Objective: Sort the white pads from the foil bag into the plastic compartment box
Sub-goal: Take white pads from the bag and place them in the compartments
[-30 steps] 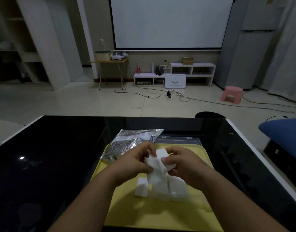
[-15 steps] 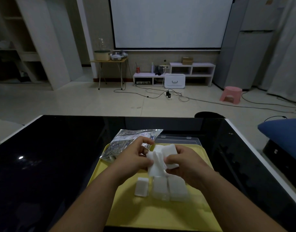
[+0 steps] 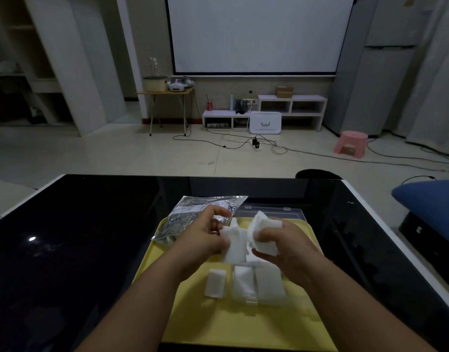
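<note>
Two pad wads (image 3: 233, 247), left hand (image 3: 202, 240) gripping one, right hand (image 3: 288, 248) another

Yellow tray (image 3: 243, 323) lies on black table (image 3: 91, 237). Above tray's middle, left hand (image 3: 203, 237) grips white pads (image 3: 233, 246). Right hand (image 3: 287, 247) grips second wad (image 3: 262, 226) just beside them. Toward tray's near side, three loose pads (image 3: 214, 283) sit in row inside clear plastic compartment box (image 3: 269, 213); compartment walls hard to see. Foil bag (image 3: 193, 214) overlaps tray's far left corner.
</note>
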Available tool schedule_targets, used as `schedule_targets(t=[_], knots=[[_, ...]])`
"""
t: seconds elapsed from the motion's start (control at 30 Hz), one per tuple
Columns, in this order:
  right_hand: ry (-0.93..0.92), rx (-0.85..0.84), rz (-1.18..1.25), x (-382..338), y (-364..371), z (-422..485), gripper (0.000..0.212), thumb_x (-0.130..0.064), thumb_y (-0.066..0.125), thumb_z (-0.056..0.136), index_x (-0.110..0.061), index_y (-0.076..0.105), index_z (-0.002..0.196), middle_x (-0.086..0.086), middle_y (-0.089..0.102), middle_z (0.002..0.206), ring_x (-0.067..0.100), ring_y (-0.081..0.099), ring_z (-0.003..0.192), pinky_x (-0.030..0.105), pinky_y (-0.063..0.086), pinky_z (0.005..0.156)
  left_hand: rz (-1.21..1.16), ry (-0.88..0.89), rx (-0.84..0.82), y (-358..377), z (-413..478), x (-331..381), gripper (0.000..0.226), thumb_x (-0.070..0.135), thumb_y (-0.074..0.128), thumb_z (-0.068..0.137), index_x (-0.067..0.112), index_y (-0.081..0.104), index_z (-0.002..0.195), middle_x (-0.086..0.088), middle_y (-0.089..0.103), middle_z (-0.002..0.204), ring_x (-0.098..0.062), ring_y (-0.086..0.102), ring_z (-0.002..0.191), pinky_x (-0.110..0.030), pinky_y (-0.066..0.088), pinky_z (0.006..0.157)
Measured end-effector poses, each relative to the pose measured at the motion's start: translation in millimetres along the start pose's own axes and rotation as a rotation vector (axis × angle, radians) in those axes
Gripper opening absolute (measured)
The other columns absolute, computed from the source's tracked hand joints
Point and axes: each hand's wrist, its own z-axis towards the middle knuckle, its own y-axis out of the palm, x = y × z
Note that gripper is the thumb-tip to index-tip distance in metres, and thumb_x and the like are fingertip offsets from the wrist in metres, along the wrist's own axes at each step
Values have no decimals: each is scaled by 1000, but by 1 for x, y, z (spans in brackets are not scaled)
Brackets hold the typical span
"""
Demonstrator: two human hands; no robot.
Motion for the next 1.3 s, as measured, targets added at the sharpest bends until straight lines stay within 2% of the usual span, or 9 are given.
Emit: schedule_targets(t=[0.23,0.33,0.47,0.57,0.7,0.9,1.03,1.13,1.3], knots=[[39,-74,5,1,2,-2,26,10,50,82,-9,57,98,17,57,99,30,63,81,42,58,75,23,6,16,0,2,-4,28,-2,65,71,25,67,74,-16,58,90,-28,56,82,-43,50,74],[11,-59,-71,2,1,0,30,10,49,82,-17,54,93,16,58,96,30,63,84,36,53,69,27,13,-18,-2,3,-6,25,-3,66,78,22,67,78,-13,59,90,-28,57,83,-41,51,75],[38,-21,-39,5,0,7,33,12,45,80,-8,55,104,16,58,87,24,54,74,32,47,62,64,19,20,-2,3,-5,22,-6,62,86,16,63,84,-9,62,88,-23,59,82,-35,51,72],[41,-8,-72,6,-2,8,35,14,48,78,-8,58,103,17,51,92,26,50,80,32,49,62,53,23,14,-2,2,-4,21,-8,60,86,14,62,84,-5,62,84,-22,58,81,-33,50,71],[30,-33,-91,6,-1,6,20,7,56,81,-9,61,92,13,51,84,23,48,72,30,48,58,105,37,26,-3,2,-4,26,-4,65,85,21,66,78,-4,63,85,-20,59,80,-36,51,73],[7,-19,-140,6,-4,9,5,-7,65,84,-11,67,87,9,56,83,21,48,70,28,46,54,41,40,-15,-1,1,-2,20,-5,66,81,15,61,79,-3,61,78,-18,55,75,-31,46,68],[2,-69,-133,7,-5,9,22,-7,64,85,-15,70,105,12,64,95,19,47,67,28,41,55,23,18,-17,0,0,-1,15,10,65,70,21,64,79,0,61,74,-16,54,73,-30,44,65],[-8,-120,-190,6,-4,7,25,-4,63,84,-12,71,106,13,59,83,17,44,62,27,38,52,46,11,-26,0,0,-1,18,8,66,74,26,66,79,1,62,75,-16,55,72,-30,45,65],[-12,4,-177,6,-5,10,18,-5,71,80,1,66,97,12,58,76,18,48,60,28,41,52,135,-27,179,0,6,-5,18,1,66,87,19,62,88,-7,58,84,-19,54,74,-25,46,57]])
